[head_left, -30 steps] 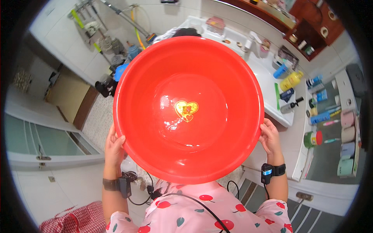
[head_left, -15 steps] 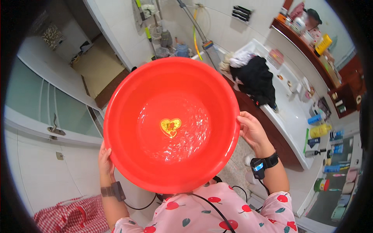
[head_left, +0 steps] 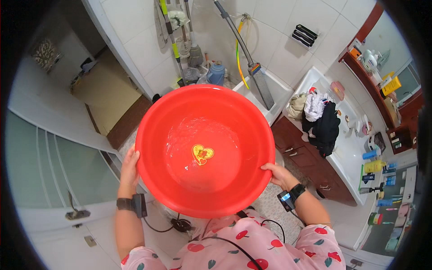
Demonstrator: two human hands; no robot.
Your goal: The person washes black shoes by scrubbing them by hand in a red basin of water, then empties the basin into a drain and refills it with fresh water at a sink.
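Note:
A big round red plastic basin (head_left: 252, 119) hangs in front of my body, held up at both sides. Clear rippling water (head_left: 186, 137) covers its bottom, over a yellow heart-shaped print (head_left: 202, 154). My left hand (head_left: 129, 170) is closed on the basin's left side, with the thumb at the rim and the other fingers partly hidden. On the lower right, my right hand (head_left: 278, 174) pinches the rim, its thumb on top and its fingers underneath. A dark strap with a small device is on each wrist.
To the right, a white sink counter (head_left: 344, 166) over a brown cabinet (head_left: 306, 164) bears a pile of black and white clothes (head_left: 326, 126) and several bottles. A flat mop (head_left: 261, 85) leans in a white mop basin (head_left: 281, 92). An open doorway (head_left: 108, 90) lies at the far left.
The basin looks smaller and sits lower, farther from my head, with both hands still on it. The view has shifted, showing more cabinet and mop basin; the red checked cloth has left the picture.

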